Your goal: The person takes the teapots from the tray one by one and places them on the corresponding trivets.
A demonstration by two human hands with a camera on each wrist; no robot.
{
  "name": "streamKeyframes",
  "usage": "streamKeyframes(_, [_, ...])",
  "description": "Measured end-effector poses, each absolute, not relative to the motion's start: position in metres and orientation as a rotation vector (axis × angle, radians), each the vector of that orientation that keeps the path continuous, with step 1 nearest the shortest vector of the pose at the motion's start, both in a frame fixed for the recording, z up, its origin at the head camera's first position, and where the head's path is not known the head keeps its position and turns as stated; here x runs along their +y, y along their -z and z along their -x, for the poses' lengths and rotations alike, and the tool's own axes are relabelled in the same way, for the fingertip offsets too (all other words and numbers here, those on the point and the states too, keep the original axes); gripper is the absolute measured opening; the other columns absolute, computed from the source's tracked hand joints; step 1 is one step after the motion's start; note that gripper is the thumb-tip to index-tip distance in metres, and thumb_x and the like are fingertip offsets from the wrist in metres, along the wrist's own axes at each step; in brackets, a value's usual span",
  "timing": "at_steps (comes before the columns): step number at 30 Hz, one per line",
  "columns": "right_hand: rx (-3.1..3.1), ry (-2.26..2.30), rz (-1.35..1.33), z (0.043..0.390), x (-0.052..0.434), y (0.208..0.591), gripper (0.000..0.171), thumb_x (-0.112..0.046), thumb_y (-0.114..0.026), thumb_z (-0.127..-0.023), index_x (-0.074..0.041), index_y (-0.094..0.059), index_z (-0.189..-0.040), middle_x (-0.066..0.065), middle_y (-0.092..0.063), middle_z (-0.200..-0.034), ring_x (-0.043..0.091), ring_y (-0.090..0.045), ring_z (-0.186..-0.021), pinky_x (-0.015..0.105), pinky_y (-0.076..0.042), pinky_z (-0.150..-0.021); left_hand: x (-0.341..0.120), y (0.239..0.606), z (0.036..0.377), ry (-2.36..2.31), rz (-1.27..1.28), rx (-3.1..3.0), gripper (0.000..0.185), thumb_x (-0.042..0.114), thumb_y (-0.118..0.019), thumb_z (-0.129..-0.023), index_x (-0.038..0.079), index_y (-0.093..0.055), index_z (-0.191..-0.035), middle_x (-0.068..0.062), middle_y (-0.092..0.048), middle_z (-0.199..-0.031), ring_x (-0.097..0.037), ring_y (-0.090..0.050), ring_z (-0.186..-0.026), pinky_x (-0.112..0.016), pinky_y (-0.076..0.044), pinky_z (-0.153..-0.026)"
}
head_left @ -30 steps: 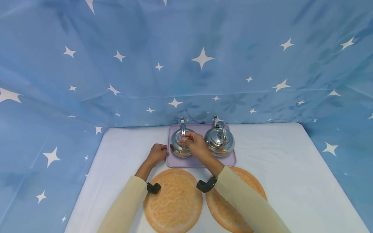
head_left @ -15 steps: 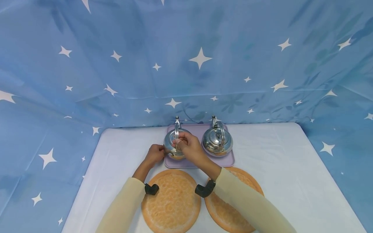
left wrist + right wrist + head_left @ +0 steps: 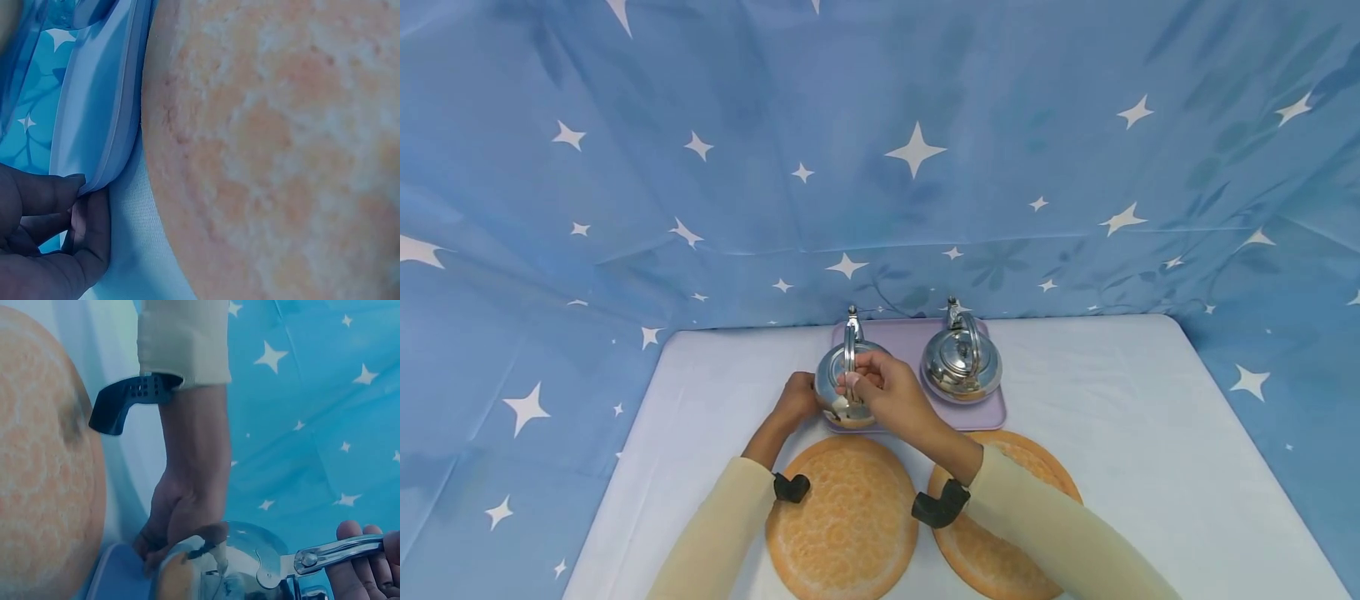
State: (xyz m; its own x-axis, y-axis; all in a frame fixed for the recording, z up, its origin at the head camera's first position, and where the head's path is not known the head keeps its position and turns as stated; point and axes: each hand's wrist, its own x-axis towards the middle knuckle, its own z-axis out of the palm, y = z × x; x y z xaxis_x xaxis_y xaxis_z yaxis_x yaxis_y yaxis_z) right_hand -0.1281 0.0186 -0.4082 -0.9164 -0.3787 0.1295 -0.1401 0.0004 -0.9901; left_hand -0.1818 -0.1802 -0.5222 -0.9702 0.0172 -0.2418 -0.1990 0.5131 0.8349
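Since a second ago, the left kettle [image 3: 842,379] has shifted from the middle of its half of the lilac tray [image 3: 902,342] to the tray's front-left corner, carried by its handle.

From the head camera, the right hand [image 3: 883,392] has its fingers curled round the kettle's upright metal handle. The left hand [image 3: 795,397] sits at the tray's left edge, just beside the kettle. A second kettle [image 3: 962,362] stands on the tray's right half. Two orange round mats [image 3: 842,525] lie on the white table [image 3: 1150,433] in front of the tray.

At the left wrist, the fingers [image 3: 44,194] pinch the tray's edge [image 3: 103,144], next to one orange mat [image 3: 281,150].

At the right wrist, fingertips [image 3: 369,572] wrap the handle [image 3: 337,553] above the shiny kettle [image 3: 231,569], while the left hand [image 3: 175,519] rests against the tray corner.
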Motion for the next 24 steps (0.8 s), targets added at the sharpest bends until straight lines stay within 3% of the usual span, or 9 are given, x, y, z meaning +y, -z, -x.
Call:
streamKeyframes(6, [2.042,2.001,0.568,0.115,0.024,0.402,0.016,0.000,-0.055,-0.097,0.009,-0.057,-0.110,0.015,-0.067,-0.098,0.025,-0.068,-0.092,0.039,-0.055,-0.075,-0.180,0.523,0.183,-1.505,0.172,2.513,0.012,-0.013,-0.058,-0.073,-0.004,-0.066,-0.072,-0.002,-0.051,-0.062,-0.017,-0.045,-0.061,-0.026,-0.037,-0.054])
streamKeyframes(12, [1.980,1.988,0.584,0.105,0.026,0.397,0.016,-0.001,-0.054,-0.098,0.009,-0.056,-0.111,0.016,-0.067,-0.099,0.027,-0.068,-0.092,0.042,-0.054,-0.076,-0.180,0.526,0.184,-1.581,0.185,2.523,0.027,-0.006,-0.055,-0.076,0.009,-0.050,-0.054,-0.001,-0.046,-0.056,-0.018,-0.043,-0.058,-0.028,-0.037,-0.053])
streamKeyframes(17, [1.953,1.968,0.595,0.096,0.030,0.395,0.015,-0.002,-0.054,-0.098,0.007,-0.056,-0.110,0.014,-0.068,-0.099,0.026,-0.068,-0.093,0.041,-0.054,-0.078,-0.177,0.528,0.188,-1.584,0.211,2.452,0.030,-0.003,-0.056,-0.077,0.011,-0.046,-0.052,0.000,-0.045,-0.054,-0.018,-0.043,-0.057,-0.027,-0.036,-0.052])
streamKeyframes(20, [1.933,1.955,0.588,0.090,0.031,0.393,0.013,-0.004,-0.055,-0.099,0.005,-0.056,-0.108,0.012,-0.069,-0.098,0.027,-0.067,-0.093,0.044,-0.053,-0.078,-0.176,0.527,0.188,-1.528,0.231,2.440,0.019,0.003,-0.059,-0.084,0.001,-0.064,-0.065,-0.004,-0.057,-0.063,-0.019,-0.052,-0.065,-0.029,-0.045,-0.060])
streamKeyframes(22, [1.910,1.945,0.591,0.086,0.032,0.393,0.013,-0.004,-0.055,-0.099,0.005,-0.057,-0.109,0.012,-0.069,-0.098,0.028,-0.067,-0.093,0.043,-0.054,-0.079,-0.177,0.527,0.187,-1.480,0.247,2.444,0.016,0.007,-0.060,-0.088,-0.004,-0.071,-0.089,-0.009,-0.066,-0.079,-0.022,-0.060,-0.079,-0.033,-0.050,-0.073])
streamKeyframes(24, [1.871,1.937,0.592,0.082,0.031,0.394,0.014,-0.003,-0.054,-0.099,0.007,-0.056,-0.109,0.014,-0.069,-0.099,0.028,-0.067,-0.094,0.040,-0.054,-0.080,-0.178,0.526,0.186,-1.447,0.252,2.458,0.025,0.007,-0.060,-0.090,-0.008,-0.069,-0.109,-0.014,-0.069,-0.092,-0.025,-0.063,-0.091,-0.037,-0.051,-0.083])
